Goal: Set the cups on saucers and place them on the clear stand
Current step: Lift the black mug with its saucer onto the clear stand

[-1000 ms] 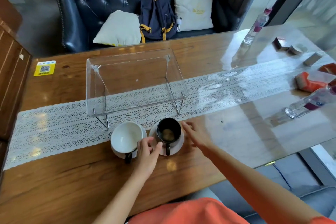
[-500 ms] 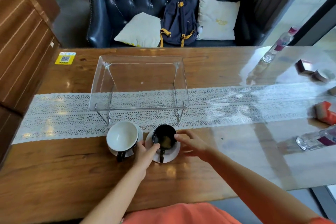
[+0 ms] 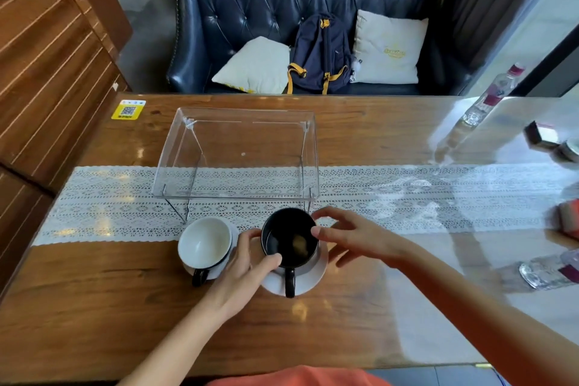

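Observation:
A black cup (image 3: pixel 289 240) stands on a white saucer (image 3: pixel 308 279) at the near edge of the lace runner, its handle pointing toward me. My left hand (image 3: pixel 247 263) grips the saucer's left side with the thumb on the cup's rim. My right hand (image 3: pixel 354 238) holds the right side, thumb at the rim and fingers under the saucer's edge. To the left, a second cup (image 3: pixel 205 243), white inside with a black handle, sits on its own saucer (image 3: pixel 233 230), untouched. The clear stand (image 3: pixel 235 196) stands just behind both cups with nothing on top.
A white lace runner (image 3: pixel 407 197) crosses the wooden table (image 3: pixel 94 307). A water bottle (image 3: pixel 488 100) stands at the far right, another bottle (image 3: pixel 545 271) lies at the near right, and small boxes (image 3: pixel 543 135) sit by the right edge. A sofa with a backpack (image 3: pixel 322 56) lies beyond.
Both hands have closed in around the black cup's saucer, the right hand's fingers now under its edge. The camera has moved nearer and tilted; the white cup has not moved.

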Action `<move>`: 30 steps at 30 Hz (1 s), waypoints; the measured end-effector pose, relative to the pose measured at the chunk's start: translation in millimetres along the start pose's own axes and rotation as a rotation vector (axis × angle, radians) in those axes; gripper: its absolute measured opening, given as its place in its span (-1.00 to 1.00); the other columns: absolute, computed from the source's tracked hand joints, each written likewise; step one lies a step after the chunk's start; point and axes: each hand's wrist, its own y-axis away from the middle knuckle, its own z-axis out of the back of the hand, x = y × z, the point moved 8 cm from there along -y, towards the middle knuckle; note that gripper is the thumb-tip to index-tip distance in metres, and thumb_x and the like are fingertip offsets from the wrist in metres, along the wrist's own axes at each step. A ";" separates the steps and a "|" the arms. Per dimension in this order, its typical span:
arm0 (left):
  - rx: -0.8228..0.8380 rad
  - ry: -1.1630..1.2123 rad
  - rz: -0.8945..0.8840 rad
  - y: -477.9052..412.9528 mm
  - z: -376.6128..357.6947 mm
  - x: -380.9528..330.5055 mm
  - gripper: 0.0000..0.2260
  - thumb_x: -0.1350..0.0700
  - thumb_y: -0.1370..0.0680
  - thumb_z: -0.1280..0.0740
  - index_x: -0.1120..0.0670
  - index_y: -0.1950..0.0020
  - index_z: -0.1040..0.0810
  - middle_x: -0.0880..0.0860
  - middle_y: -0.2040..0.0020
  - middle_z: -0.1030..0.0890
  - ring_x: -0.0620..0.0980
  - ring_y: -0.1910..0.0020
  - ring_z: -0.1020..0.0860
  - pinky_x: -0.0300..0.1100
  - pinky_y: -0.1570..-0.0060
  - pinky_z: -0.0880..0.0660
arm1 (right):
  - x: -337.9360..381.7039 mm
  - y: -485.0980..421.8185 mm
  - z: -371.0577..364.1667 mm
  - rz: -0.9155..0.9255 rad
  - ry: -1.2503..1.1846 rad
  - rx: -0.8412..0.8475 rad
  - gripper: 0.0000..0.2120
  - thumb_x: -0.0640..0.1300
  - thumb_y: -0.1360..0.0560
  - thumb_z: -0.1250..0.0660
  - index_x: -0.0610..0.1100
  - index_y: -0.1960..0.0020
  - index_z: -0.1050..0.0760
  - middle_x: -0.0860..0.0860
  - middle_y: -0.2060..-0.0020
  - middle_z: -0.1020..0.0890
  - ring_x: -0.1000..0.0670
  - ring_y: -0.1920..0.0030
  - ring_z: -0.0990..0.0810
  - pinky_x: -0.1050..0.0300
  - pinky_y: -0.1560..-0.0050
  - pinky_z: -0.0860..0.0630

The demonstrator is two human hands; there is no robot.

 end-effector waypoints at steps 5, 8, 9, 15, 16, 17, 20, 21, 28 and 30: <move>-0.169 -0.228 -0.139 -28.0 40.5 -60.8 -0.50 -0.43 -0.31 -0.13 -0.25 -0.16 -0.24 -0.13 -0.22 -0.50 -0.05 -0.14 -0.49 0.05 -0.15 -0.41 | 63.0 -12.3 40.9 0.103 0.019 -0.078 -0.74 0.13 -0.47 -0.34 0.11 -0.13 -0.48 -0.17 -0.07 -0.66 -0.19 0.11 -0.71 0.02 0.12 -0.67; -0.227 -0.353 -0.159 -65.4 58.5 -83.9 -0.51 -0.39 -0.37 -0.09 -0.19 -0.20 -0.20 -0.08 -0.29 -0.46 0.05 -0.15 -0.49 0.07 -0.13 -0.40 | 88.5 -38.7 56.4 0.137 0.047 -0.158 -0.62 0.12 -0.51 -0.28 0.04 -0.30 -0.43 -0.12 -0.15 -0.62 -0.21 0.06 -0.70 -0.02 0.09 -0.68; -0.235 -0.379 -0.148 -78.6 62.8 -87.0 -0.50 -0.36 -0.39 -0.08 -0.16 -0.23 -0.20 -0.04 -0.33 -0.44 0.07 -0.13 -0.50 0.04 -0.10 -0.41 | 92.9 -48.7 59.1 0.129 0.056 -0.183 -0.58 0.11 -0.53 -0.25 0.01 -0.35 -0.39 -0.14 -0.20 -0.59 -0.19 0.08 -0.70 -0.04 0.07 -0.67; -0.280 -0.506 -0.115 -126.1 81.4 -84.0 -0.57 -0.30 -0.48 -0.05 -0.04 -0.20 -0.29 0.01 -0.25 -0.51 0.09 -0.08 -0.52 -0.03 0.03 -0.40 | 96.6 -92.6 60.1 0.000 0.152 -0.227 -0.51 0.09 -0.60 -0.10 -0.12 -0.45 -0.29 -0.29 -0.32 -0.47 -0.28 -0.03 -0.65 -0.10 0.01 -0.63; -0.277 -0.545 -0.113 -129.7 81.9 -81.9 -0.60 -0.30 -0.49 -0.03 -0.03 -0.12 -0.30 0.03 -0.16 -0.55 0.09 0.00 -0.54 -0.03 0.06 -0.43 | 96.9 -96.0 59.5 -0.017 0.179 -0.228 -0.51 0.09 -0.61 -0.08 -0.14 -0.44 -0.30 -0.30 -0.30 -0.48 -0.30 -0.05 -0.64 -0.13 -0.01 -0.63; -0.274 -0.576 -0.113 -132.5 82.3 -80.3 -0.62 -0.30 -0.49 -0.02 -0.02 -0.05 -0.30 0.04 -0.09 -0.58 0.09 0.06 -0.54 -0.03 0.07 -0.44 | 97.1 -98.8 58.9 -0.034 0.202 -0.231 -0.51 0.08 -0.61 -0.07 -0.15 -0.44 -0.31 -0.31 -0.29 -0.48 -0.31 -0.05 -0.64 -0.15 -0.03 -0.63; -0.278 -0.646 -0.116 -137.4 84.7 -79.0 -0.57 -0.35 -0.47 0.05 -0.03 0.03 -0.29 0.04 0.07 -0.58 0.13 0.07 -0.54 0.05 -0.04 -0.45 | 97.6 -102.5 57.8 -0.072 0.234 -0.235 -0.51 0.07 -0.63 -0.03 -0.17 -0.45 -0.30 -0.33 -0.29 -0.48 -0.33 -0.06 -0.64 -0.20 -0.07 -0.61; -0.281 -0.700 -0.128 -138.8 84.7 -81.0 -0.55 -0.36 -0.46 0.07 -0.01 0.03 -0.29 0.05 0.13 -0.58 0.14 0.07 -0.55 0.08 -0.10 -0.42 | 98.9 -102.7 57.7 -0.070 0.248 -0.230 -0.51 0.07 -0.63 -0.02 -0.17 -0.45 -0.30 -0.33 -0.29 -0.47 -0.33 -0.06 -0.63 -0.21 -0.07 -0.61; -0.154 -1.109 -0.205 -130.9 74.2 -80.6 -0.13 -0.53 -0.26 0.31 0.03 -0.10 -0.44 0.01 0.16 -0.56 0.08 -0.06 -0.50 0.04 -0.06 -0.24 | 103.1 -103.9 58.8 0.002 0.562 -0.242 -0.56 0.06 -0.63 0.01 -0.21 -0.21 -0.48 -0.26 -0.10 -0.58 -0.26 0.02 -0.64 -0.03 0.21 -0.59; -0.105 -1.094 -0.211 -129.3 73.6 -79.1 -0.19 -0.53 -0.28 0.25 -0.02 -0.03 -0.50 0.02 0.03 -0.59 0.07 -0.16 -0.41 0.02 -0.06 -0.22 | 107.3 -103.0 62.8 0.048 0.713 -0.320 -0.58 0.04 -0.62 -0.02 -0.18 0.17 -0.50 -0.22 0.13 -0.61 -0.21 0.11 -0.59 0.02 0.17 -0.45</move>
